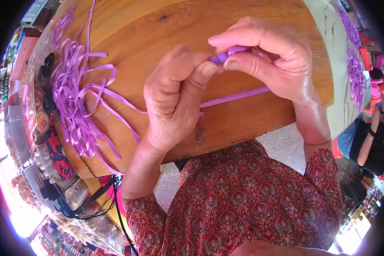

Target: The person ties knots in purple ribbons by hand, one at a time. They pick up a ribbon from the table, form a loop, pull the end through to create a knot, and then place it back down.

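Observation:
My left hand is closed, its thumb and forefinger pinching one end of a small bunched piece of purple ribbon. Opposite it, my right hand grips the other side of the same piece between curved fingers and thumb, where the ribbon makes a rounded loop. The fingertips nearly meet above the wooden table. Beneath the hands, a flat ribbon strip runs across the wood from the left wrist toward the right one. Whether the bunched part is knotted is hidden by the fingers.
A tangled heap of purple ribbon lies on the table's left side, its tails reaching toward my left wrist. More purple ribbon rests on the pale marbled surface at right. Black cables hang at lower left. A person is at far right.

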Action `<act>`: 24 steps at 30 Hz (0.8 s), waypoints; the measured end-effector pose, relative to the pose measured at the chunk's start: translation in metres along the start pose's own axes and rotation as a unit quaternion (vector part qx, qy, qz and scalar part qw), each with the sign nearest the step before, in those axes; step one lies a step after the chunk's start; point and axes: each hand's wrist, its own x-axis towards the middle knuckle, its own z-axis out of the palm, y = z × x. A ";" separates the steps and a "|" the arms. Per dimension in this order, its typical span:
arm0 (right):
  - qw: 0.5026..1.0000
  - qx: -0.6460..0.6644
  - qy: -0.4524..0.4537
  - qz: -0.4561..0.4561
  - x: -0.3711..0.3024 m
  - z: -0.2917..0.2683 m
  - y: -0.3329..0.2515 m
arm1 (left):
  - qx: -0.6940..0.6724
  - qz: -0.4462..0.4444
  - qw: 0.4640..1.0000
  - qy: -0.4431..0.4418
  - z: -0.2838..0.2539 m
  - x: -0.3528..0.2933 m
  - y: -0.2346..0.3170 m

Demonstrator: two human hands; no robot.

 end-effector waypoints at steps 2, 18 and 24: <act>1.000 -0.015 -0.009 0.007 -0.001 0.000 -0.004 | -0.024 -0.008 1.000 0.010 0.000 -0.002 0.001; 0.982 -0.180 -0.032 -0.051 -0.005 -0.001 0.000 | 0.074 -0.012 0.995 -0.061 -0.005 0.003 0.005; 0.971 -0.205 -0.037 -0.120 -0.006 -0.003 -0.003 | 0.128 0.089 0.985 -0.077 -0.007 0.006 0.007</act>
